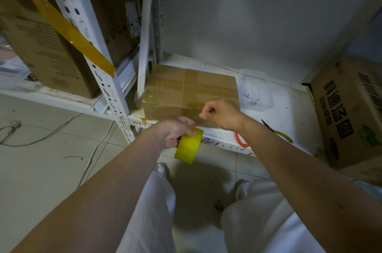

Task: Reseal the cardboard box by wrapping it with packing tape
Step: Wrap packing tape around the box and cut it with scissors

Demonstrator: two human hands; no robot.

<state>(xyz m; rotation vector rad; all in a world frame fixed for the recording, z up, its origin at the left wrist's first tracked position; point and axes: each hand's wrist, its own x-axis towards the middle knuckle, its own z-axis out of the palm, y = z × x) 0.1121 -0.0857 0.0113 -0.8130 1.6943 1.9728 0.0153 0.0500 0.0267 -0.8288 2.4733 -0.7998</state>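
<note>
A cardboard box (190,91) lies flat on the low white shelf (289,112), pushed into its back-left corner against a white upright, with clear tape already crossing its top. The left hand (175,133) grips a yellow roll of tape (189,145), fingers curled around the roll's rim, holding it off the shelf's front edge at about 6 o'clock from the box. The right hand (221,113) sits at the box's near right corner, fingers curled in with thumb and forefinger pinched together; whether they hold the tape's end cannot be told. At 3 o'clock from the box stands a clear plastic tub (255,89). Yellow-handled pliers (278,131) and an orange ring (240,141) lie near the shelf's front edge, beside the right wrist.
</note>
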